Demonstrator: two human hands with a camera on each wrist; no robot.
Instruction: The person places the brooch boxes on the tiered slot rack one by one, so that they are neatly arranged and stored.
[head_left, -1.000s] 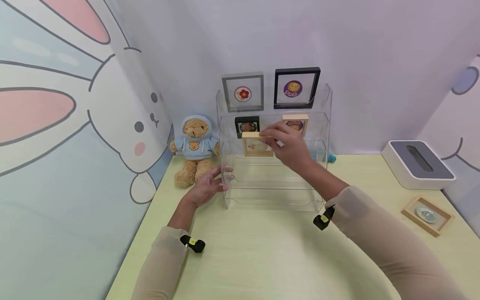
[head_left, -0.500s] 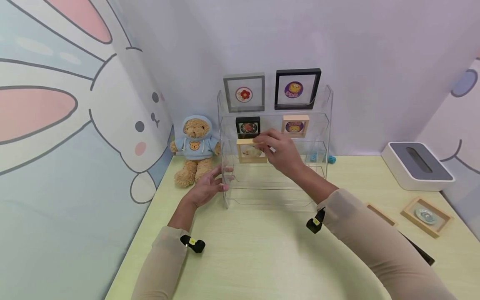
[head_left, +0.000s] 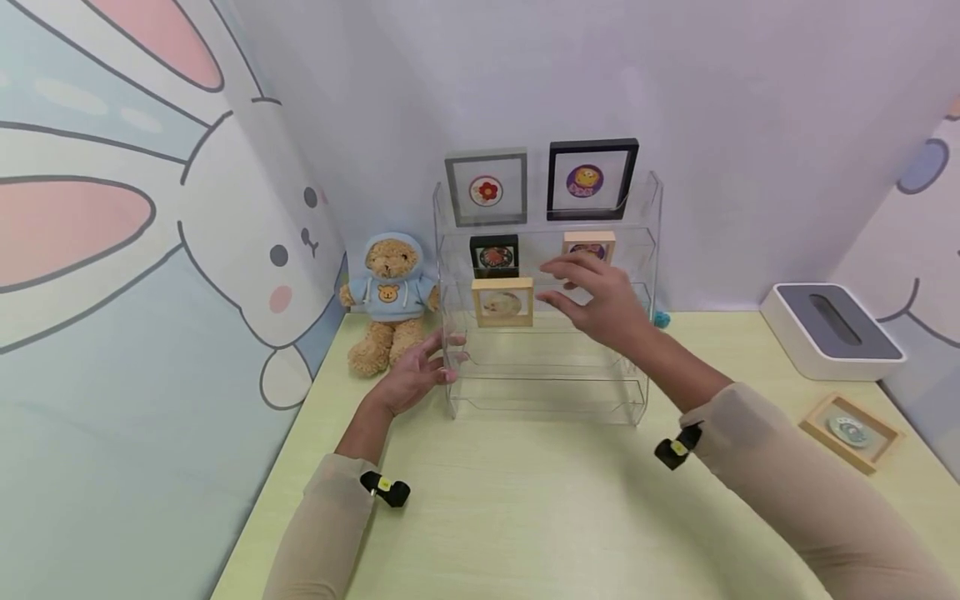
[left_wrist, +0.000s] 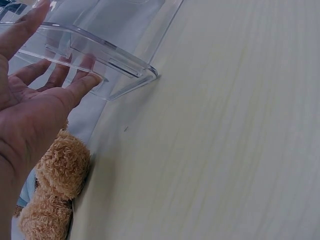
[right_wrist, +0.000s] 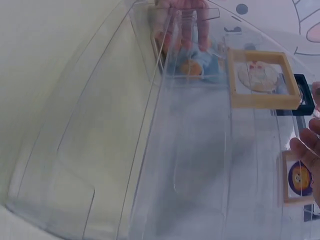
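Yellowish wood grain covers the tabletop (head_left: 525, 517), where a wooden shadow-box frame (head_left: 838, 451) lies flat at near right, a mint badge (head_left: 850, 431) inside. Farther in, the left hand (head_left: 411, 379), fingers loosely spread, touches the left end of a clear acrylic rack (head_left: 551, 379). Just right of a honey-wood frame (head_left: 503, 284) standing in the third tier down, left, the right hand (head_left: 609, 310) holds nothing, thumb and fingers apart; a brushing fingertip or jolted rack could tip that frame. Behind, the second tier carries a small black frame (head_left: 494, 242) and a light-wood frame (head_left: 588, 237); the top tier, a grey frame (head_left: 486, 156) and a large black frame (head_left: 594, 146).
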